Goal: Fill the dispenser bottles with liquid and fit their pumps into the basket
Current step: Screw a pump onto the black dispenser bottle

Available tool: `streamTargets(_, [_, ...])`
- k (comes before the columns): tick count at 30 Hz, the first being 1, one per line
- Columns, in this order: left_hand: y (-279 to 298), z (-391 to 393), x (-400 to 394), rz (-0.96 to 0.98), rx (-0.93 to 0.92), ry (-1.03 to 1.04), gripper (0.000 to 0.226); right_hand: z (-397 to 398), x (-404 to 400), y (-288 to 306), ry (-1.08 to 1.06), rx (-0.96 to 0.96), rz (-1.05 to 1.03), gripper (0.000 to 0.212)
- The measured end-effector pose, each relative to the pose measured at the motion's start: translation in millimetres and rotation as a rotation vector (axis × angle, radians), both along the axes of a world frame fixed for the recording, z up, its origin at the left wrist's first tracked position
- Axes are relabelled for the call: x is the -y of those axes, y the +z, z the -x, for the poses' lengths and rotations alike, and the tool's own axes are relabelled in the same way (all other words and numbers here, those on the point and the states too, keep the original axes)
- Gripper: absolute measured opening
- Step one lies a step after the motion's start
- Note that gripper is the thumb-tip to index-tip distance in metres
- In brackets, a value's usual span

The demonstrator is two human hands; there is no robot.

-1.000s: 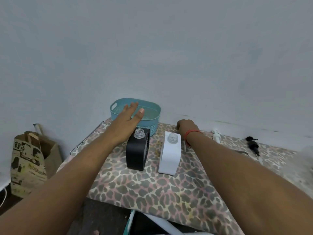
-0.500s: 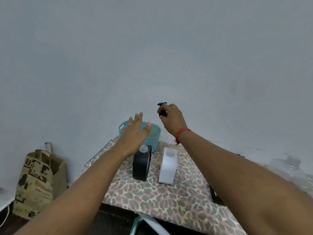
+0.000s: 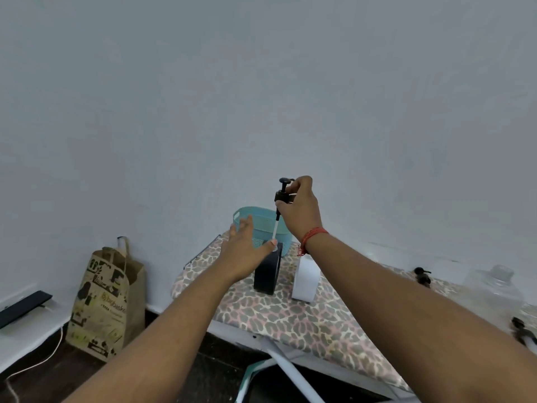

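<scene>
A black dispenser bottle (image 3: 266, 273) and a white dispenser bottle (image 3: 305, 279) stand side by side on the leopard-print table (image 3: 293, 318). Behind them sits a teal basket (image 3: 258, 221). My right hand (image 3: 299, 209) pinches a black pump (image 3: 282, 193) upright above the black bottle, its white tube (image 3: 275, 230) hanging down to the bottle's mouth. My left hand (image 3: 244, 254) hovers with fingers spread beside the black bottle's top, thumb at its neck. The bottle's opening is hidden by my thumb.
Another black pump (image 3: 422, 276) lies at the table's back right, next to a clear plastic jug (image 3: 494, 289). A dark object (image 3: 523, 330) sits at the right edge. A printed paper bag (image 3: 106, 303) stands on the floor left of the table.
My right hand has lifted the black pump from the table and brought it over the black bottle, tube pointing down. My left hand stays open by that bottle. The camera tilted up.
</scene>
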State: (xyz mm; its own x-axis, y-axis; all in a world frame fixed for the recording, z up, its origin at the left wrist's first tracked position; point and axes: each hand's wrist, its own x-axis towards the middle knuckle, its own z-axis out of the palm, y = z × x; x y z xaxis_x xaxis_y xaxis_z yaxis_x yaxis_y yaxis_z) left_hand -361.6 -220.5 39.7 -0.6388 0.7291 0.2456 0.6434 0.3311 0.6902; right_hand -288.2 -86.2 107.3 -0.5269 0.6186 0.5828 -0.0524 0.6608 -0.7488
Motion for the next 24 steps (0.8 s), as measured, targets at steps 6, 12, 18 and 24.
streamTargets(6, [-33.9,-3.3,-16.9,0.023,0.069,0.000,0.102,2.7,-7.8,-19.0,0.012,0.032,0.035,0.050])
streamTargets(12, [-56.0,-2.5,-39.9,-0.003,0.098,0.065,0.104,7.1,-18.2,-47.9,0.038,0.175,0.018,0.067])
streamTargets(18, [-72.9,-2.1,-55.8,-0.077,0.079,0.128,0.092,12.6,-22.7,-55.9,0.094,0.315,-0.031,0.079])
streamTargets(24, [-79.5,-3.5,-62.7,-0.065,0.047,0.184,0.088,17.2,-22.3,-64.7,0.117,0.492,-0.086,0.074])
